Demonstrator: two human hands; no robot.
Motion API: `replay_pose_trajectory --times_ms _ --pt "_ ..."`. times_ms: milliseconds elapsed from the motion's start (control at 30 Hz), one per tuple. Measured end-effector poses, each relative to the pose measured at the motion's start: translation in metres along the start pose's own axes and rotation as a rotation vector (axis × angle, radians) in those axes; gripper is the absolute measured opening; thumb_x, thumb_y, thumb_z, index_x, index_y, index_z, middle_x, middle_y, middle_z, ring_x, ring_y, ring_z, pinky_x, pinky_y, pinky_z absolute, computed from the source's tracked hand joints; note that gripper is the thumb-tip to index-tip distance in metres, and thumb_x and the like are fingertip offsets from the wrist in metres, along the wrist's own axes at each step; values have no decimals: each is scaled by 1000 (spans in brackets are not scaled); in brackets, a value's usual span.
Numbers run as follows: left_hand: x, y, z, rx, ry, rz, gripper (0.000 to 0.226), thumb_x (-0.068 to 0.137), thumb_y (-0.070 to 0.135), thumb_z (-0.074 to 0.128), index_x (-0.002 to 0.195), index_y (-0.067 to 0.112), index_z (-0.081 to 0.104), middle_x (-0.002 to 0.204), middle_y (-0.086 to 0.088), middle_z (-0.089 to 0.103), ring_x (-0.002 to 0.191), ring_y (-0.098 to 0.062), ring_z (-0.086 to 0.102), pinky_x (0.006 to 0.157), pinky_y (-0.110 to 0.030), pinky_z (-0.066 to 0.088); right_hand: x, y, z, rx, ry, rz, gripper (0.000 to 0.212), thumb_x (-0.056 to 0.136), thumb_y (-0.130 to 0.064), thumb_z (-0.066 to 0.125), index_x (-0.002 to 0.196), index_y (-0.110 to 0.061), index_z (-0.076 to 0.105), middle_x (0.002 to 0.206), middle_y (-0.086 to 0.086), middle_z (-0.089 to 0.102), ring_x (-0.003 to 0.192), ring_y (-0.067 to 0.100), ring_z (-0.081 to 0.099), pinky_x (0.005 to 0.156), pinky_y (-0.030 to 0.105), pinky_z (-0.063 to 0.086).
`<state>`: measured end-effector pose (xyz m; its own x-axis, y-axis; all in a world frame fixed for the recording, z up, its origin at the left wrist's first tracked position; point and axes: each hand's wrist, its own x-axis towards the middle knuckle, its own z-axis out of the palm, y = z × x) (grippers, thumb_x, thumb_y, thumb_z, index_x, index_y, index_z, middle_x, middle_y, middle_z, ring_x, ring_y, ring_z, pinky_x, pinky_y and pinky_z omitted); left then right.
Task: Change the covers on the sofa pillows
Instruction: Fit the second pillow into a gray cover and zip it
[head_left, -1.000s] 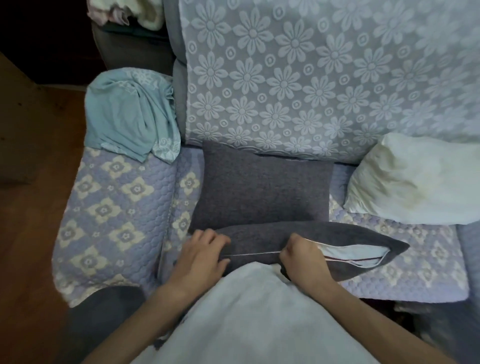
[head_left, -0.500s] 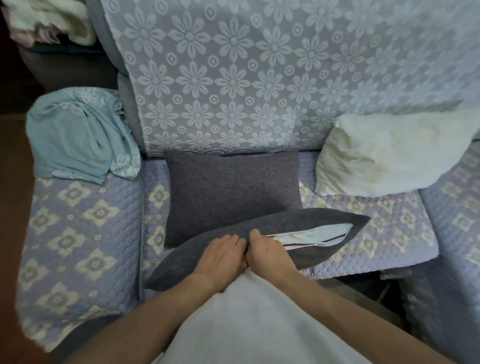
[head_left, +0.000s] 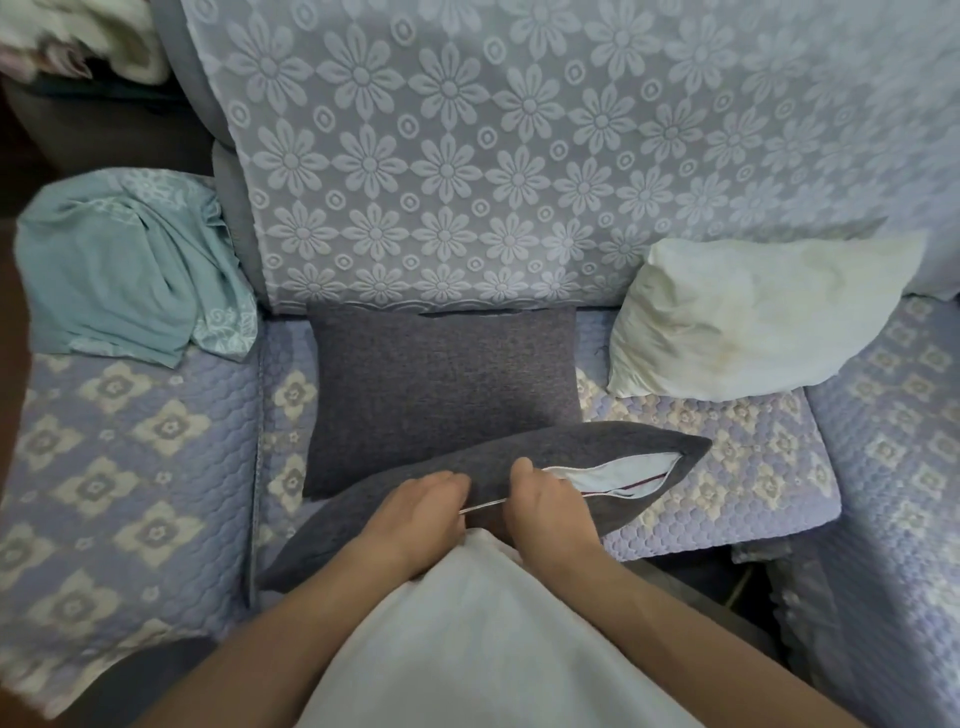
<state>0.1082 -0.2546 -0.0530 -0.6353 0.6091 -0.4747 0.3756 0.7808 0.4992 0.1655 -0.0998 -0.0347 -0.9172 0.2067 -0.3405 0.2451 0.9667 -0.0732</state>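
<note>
A grey-covered pillow (head_left: 587, 457) lies across the front of the sofa seat, its zip edge toward me. The zip is closed on the left and gapes on the right, where the white insert (head_left: 618, 475) shows. My left hand (head_left: 415, 512) pinches the closed part of the zip edge. My right hand (head_left: 545, 501) grips the zip edge just beside it, a short stretch of zip line visible between them. A second grey pillow (head_left: 441, 379) stands behind, against the backrest. A bare white pillow (head_left: 748, 322) leans at the right.
A crumpled teal cover (head_left: 124, 270) lies on the left armrest (head_left: 119, 467). The sofa backrest (head_left: 519, 156) carries a lilac floral lace throw. Quilted lilac seat (head_left: 727, 467) shows to the right. My white garment (head_left: 478, 634) fills the lower middle.
My right hand has slid left along the zip toward my left hand, then the two drew slightly apart. The open stretch of zip is shorter. The view shifted right, then back left.
</note>
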Motion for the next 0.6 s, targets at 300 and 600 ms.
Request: replay_pose_trajectory --times_ms 300,600 --pt "-3 -11 1 -5 27 -1 14 87 22 50 77 19 41 84 5 55 79 -23 55 63 -38 36 -11 91 -10 -120 217 99 54 56 10 74 68 -19 29 47 -13 14 42 8 0 52 29 23" --pt "15 25 17 15 121 157 21 93 36 58 110 26 50 111 5 49 104 -18 46 88 -35 44 -6 91 -8 446 -66 130 18 98 -19 50 83 -11 45 76 7 62 69 26 57 64 43 46"
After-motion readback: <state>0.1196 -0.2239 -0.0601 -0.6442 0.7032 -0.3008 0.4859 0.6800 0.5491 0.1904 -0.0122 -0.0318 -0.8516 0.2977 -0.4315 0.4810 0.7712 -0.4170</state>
